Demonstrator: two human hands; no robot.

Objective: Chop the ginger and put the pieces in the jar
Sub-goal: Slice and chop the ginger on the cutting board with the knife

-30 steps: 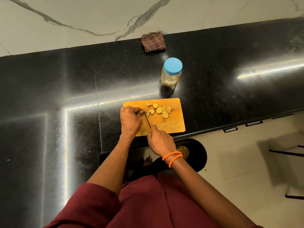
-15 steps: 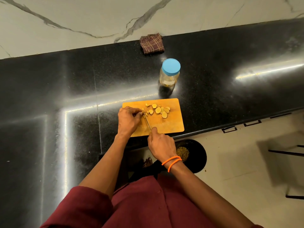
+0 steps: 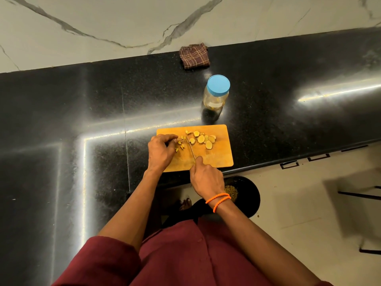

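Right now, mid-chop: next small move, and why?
Probably one more cut: the right hand holds the knife on the cutting board, and the left hand seems to pinch an uncut bit of ginger. The jar has its blue lid on, so transfer waits.

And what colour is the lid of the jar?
Light blue; the lid shows clearly in the head view.

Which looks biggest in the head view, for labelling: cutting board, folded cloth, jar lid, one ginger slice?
1. cutting board
2. folded cloth
3. jar lid, slightly smaller than the cloth
4. ginger slice
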